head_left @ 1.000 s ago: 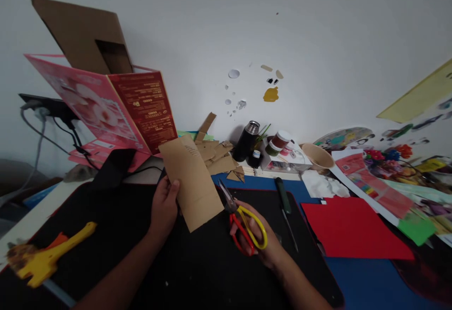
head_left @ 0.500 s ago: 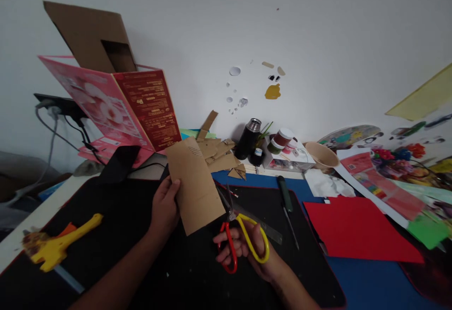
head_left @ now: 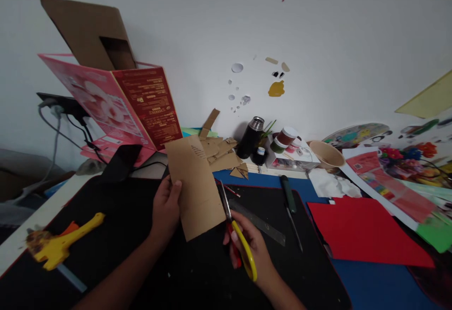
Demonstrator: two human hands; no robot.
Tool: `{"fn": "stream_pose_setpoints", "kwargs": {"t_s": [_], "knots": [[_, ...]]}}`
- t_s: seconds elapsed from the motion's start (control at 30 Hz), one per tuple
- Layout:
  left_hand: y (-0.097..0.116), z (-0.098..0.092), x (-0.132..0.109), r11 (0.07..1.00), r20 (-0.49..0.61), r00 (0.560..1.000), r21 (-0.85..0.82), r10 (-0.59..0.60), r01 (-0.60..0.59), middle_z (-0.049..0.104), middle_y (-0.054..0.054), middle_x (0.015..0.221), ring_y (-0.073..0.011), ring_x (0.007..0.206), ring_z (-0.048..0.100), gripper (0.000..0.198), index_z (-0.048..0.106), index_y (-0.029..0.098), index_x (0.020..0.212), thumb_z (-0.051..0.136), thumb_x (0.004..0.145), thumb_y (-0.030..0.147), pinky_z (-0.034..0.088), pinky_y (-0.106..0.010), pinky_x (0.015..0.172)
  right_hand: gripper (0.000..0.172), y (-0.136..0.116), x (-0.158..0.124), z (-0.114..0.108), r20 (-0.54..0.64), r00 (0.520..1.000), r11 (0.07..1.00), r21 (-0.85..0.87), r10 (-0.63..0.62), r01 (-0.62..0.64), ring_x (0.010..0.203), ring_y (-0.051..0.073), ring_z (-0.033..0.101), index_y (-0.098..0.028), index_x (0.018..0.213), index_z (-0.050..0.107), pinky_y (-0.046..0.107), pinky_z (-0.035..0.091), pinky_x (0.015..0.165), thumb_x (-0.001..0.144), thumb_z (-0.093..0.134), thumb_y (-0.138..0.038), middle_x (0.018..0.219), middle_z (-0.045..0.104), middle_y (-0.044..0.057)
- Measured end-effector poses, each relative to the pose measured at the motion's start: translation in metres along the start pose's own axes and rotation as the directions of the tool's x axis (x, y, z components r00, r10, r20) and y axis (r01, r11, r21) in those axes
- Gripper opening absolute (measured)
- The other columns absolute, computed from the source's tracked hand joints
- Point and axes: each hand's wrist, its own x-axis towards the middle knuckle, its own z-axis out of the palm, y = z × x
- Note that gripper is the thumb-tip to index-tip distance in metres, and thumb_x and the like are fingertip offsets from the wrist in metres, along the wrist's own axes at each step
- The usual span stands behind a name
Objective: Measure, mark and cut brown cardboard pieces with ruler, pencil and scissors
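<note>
My left hand (head_left: 166,208) pinches the left edge of a brown cardboard piece (head_left: 198,192), thumb on its front face. The cardboard is held tilted above a black mat (head_left: 197,272). In my right hand (head_left: 252,248) is a pair of scissors (head_left: 243,248) with one yellow and one red handle. Their blades point up and away, along the right edge of the cardboard; whether they touch it I cannot tell. Beyond the blades, a clear ruler (head_left: 261,223) lies on the mat.
A dark-handled screwdriver-like tool (head_left: 288,194) and red paper (head_left: 363,230) lie to the right. A yellow giraffe-shaped piece (head_left: 60,246) is at left. Behind stand cardboard scraps (head_left: 222,157), a black bottle (head_left: 250,138), a pink box (head_left: 102,98) and a bowl (head_left: 326,154).
The scissors have turned from a front-on view to nearly edge-on, and their handles have come closer together. My left hand keeps its hold on the cardboard, which has barely shifted.
</note>
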Motion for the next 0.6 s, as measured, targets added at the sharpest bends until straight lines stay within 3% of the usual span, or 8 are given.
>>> {"fn": "stream_pose_setpoints", "kwargs": {"t_s": [0.2, 0.6], "knots": [[0.0013, -0.001, -0.0017, 0.999, 0.006, 1.0, 0.05, 0.013, -0.013, 0.079, -0.011, 0.125, -0.0352, 0.116, 0.073, 0.061, 0.075, 0.022, 0.123, 0.081, 0.08, 0.065, 0.06, -0.042, 0.093, 0.069, 0.0006, -0.0013, 0.0021, 0.004, 0.999, 0.999, -0.023, 0.041, -0.041, 0.041, 0.007, 0.055, -0.025, 0.14, 0.07, 0.018, 0.042, 0.038, 0.088, 0.085, -0.067, 0.083, 0.068, -0.001], [0.0086, -0.0025, 0.0021, 0.996, 0.049, 0.998, 0.088, -0.037, 0.033, 0.081, -0.011, 0.116, -0.0353, 0.109, 0.076, 0.061, 0.077, 0.022, 0.121, 0.083, 0.077, 0.065, 0.061, -0.042, 0.088, 0.069, 0.0052, -0.0016, 0.004, -0.002, 0.998, 0.998, -0.006, 0.063, -0.063, 0.041, 0.006, 0.051, -0.027, 0.143, 0.074, 0.019, 0.042, 0.038, 0.086, 0.089, -0.061, 0.081, 0.066, -0.002]]}}
